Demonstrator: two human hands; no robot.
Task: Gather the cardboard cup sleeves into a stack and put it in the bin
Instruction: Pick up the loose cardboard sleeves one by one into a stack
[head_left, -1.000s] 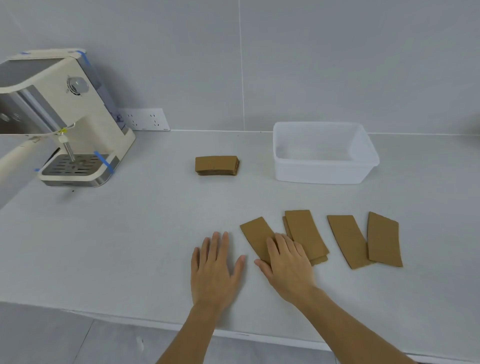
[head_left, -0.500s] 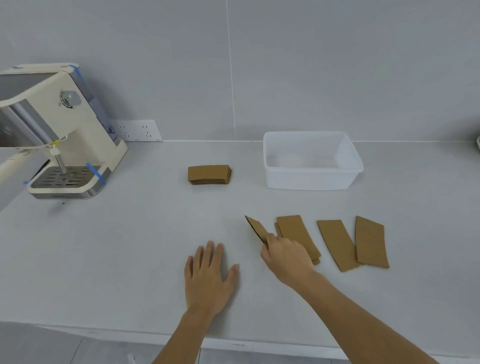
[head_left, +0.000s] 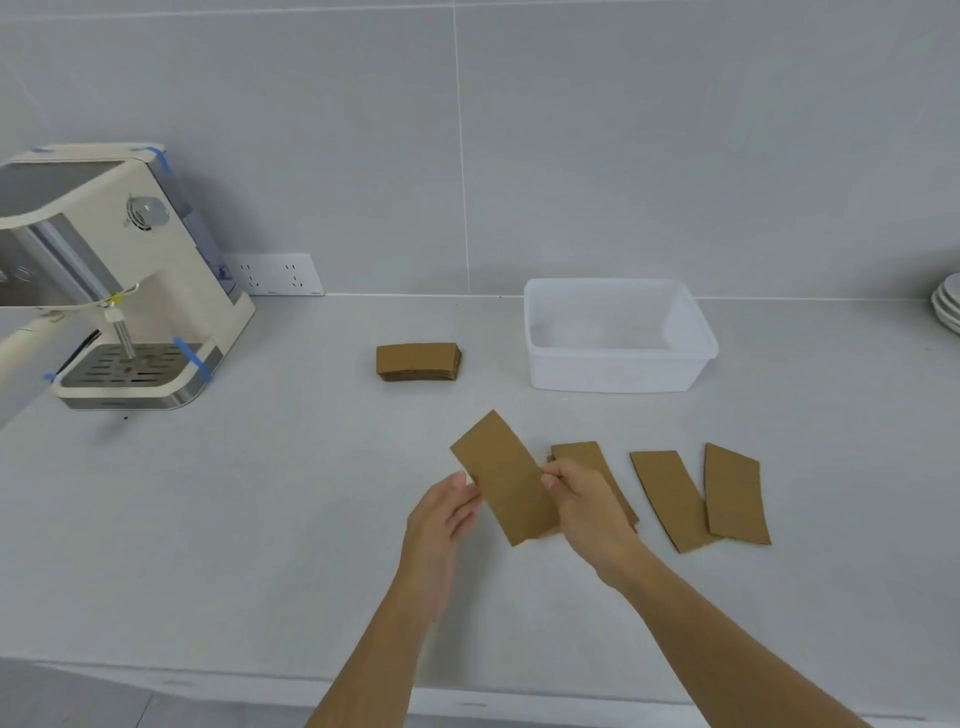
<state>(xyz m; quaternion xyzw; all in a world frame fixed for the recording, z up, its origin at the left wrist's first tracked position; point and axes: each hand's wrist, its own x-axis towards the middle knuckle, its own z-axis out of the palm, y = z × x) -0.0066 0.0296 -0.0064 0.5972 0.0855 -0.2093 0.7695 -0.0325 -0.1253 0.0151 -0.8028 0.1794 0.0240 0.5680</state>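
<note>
A flat brown cardboard sleeve (head_left: 506, 478), oblong with slightly curved ends, is held tilted above the matte grey counter (head_left: 234, 519). The right hand (head_left: 587, 506) pinches its right edge; the left hand (head_left: 441, 514) touches its left edge with the thumb, its grip loosely closed on that edge. Half a second earlier the left hand lay flat on the counter and only the right hand lifted the sleeve. Three loose sleeves (head_left: 670, 499) lie flat just right of the hands. A neat sleeve stack (head_left: 418, 361) sits beside the translucent white plastic bin (head_left: 618, 371).
</note>
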